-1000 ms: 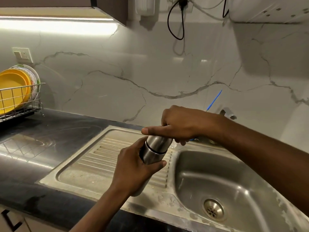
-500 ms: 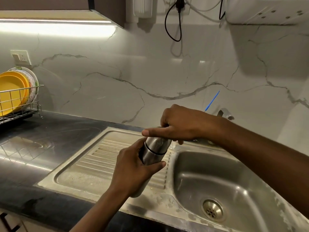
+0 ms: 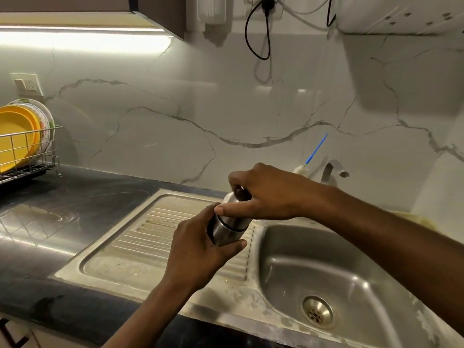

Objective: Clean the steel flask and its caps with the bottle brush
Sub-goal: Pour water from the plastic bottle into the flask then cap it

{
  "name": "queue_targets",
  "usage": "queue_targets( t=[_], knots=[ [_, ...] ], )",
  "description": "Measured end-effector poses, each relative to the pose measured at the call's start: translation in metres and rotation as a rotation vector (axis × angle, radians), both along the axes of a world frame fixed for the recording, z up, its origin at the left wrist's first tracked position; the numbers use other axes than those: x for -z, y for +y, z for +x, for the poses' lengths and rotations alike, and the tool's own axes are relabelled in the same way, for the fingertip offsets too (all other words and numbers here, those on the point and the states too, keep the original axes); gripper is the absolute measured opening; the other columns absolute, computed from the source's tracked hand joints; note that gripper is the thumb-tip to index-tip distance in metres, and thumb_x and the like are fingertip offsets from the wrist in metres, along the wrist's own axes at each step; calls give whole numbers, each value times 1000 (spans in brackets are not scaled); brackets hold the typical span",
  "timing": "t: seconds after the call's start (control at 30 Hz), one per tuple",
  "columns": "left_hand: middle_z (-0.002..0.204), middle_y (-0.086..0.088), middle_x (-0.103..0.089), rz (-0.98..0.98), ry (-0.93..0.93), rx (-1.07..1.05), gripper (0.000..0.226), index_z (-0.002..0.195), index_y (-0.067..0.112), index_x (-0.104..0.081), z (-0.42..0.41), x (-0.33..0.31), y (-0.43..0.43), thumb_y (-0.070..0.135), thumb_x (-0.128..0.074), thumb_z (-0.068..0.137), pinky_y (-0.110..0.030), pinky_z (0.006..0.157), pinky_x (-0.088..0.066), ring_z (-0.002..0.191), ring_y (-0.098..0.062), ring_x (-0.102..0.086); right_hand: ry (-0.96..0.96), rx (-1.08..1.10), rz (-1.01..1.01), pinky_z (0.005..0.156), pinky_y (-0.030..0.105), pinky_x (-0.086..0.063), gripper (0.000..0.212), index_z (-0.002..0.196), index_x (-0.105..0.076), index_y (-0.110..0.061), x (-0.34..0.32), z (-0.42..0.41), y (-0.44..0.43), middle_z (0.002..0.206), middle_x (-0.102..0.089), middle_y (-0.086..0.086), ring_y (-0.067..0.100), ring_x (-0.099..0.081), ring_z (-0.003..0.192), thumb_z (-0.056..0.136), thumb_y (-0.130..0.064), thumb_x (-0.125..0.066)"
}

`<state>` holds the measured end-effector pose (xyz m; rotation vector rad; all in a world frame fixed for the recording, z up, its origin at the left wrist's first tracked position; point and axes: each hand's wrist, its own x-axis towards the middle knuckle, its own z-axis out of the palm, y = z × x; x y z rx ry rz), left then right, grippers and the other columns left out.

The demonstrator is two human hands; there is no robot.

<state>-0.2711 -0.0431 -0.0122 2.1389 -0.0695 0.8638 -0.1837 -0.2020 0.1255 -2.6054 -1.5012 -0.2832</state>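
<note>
A steel flask (image 3: 227, 231) is held tilted above the ribbed drainboard (image 3: 140, 237), its top leaning away from me. My left hand (image 3: 198, 249) grips the flask's body from the near side. My right hand (image 3: 266, 194) is curled over the steel cap (image 3: 232, 198) at the flask's top, thumb laid along its side. A bottle brush (image 3: 315, 151) with a thin blue handle and white bristles leans on the wall behind my right hand, beside the tap.
The steel sink basin (image 3: 351, 280) with its drain (image 3: 317, 312) lies to the right. A tap (image 3: 335, 169) stands behind it. On the dark counter (image 3: 62, 209) at the left, a wire dish rack (image 3: 27, 156) holds yellow plates. A black cable hangs on the marble wall.
My right hand has turned on the cap, with its fingers now curled further over the top and the thumb lower. The flask stays in my left hand in about the same place.
</note>
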Motion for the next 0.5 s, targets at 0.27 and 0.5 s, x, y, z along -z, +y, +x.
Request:
queue_targets(
  t=[0.27,0.5],
  knots=[
    [99,35,-71,-38,0,68,60,113,56,-60,1,-3,7,56,-93,63,-14,76,-55,95,6,-70,46,-136,-37,66,26,-48,49,117,-49,-36,-2,5,-15,85,-57,-17,5,-58,75,88,-72,-66],
    [99,35,-71,-29,-7,69,60,113,53,-61,4,1,3,43,-97,66,-14,76,-57,93,5,-71,159,-132,148,61,28,-47,40,98,-45,-38,19,8,-16,76,-56,-8,10,-54,67,87,-65,-72]
  ],
)
